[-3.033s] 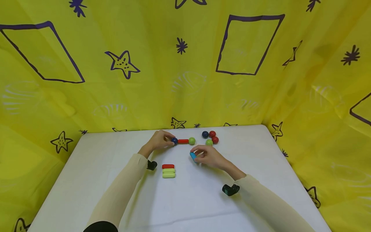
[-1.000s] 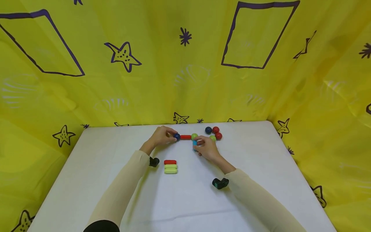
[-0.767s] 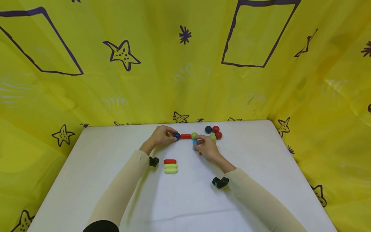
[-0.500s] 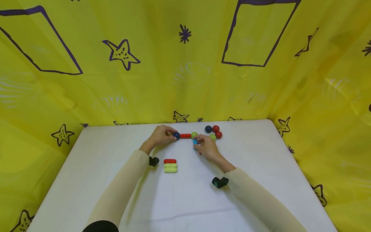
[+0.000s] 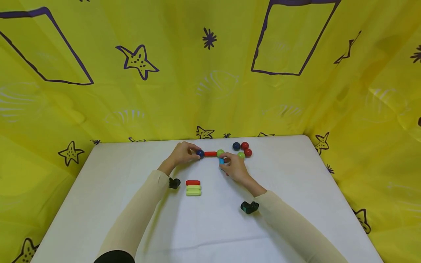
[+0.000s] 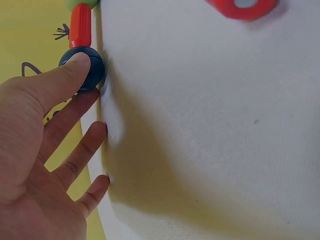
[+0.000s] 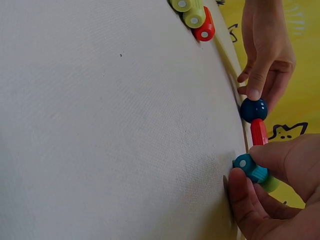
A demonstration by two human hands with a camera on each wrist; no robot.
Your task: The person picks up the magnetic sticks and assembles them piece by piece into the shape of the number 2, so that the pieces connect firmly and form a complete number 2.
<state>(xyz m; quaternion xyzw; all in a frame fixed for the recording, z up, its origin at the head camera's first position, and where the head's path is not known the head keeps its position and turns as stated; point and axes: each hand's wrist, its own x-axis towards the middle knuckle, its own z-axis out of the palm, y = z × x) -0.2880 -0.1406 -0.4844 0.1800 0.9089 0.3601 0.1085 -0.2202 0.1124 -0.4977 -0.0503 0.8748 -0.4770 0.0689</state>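
Observation:
Near the back of the table, my left hand (image 5: pixel 183 153) pinches a dark blue ball (image 6: pixel 94 70) between thumb and fingers. A red rod (image 5: pixel 210 154) joins that ball to a green ball (image 5: pixel 220 153) on its right. My right hand (image 5: pixel 236 166) holds a light blue rod (image 7: pixel 256 171) between thumb and fingers, its far end right at the green ball and pointing toward me. In the right wrist view the rod's near end shows a round silvery disc, and the green ball is partly hidden behind the rod.
Right of my right hand lie a loose dark blue ball (image 5: pixel 236 146), two red balls (image 5: pixel 248 152) and a green ball (image 5: pixel 241 155). Nearer to me, a red rod (image 5: pixel 192 182) lies beside two yellow-green rods (image 5: pixel 193 193). A yellow patterned curtain (image 5: pixel 177 91) surrounds the white table (image 5: pixel 131 204).
Over three seconds, my right hand has brought the light blue rod up and left to the green ball and turned it in line toward me. The last second shows almost no movement.

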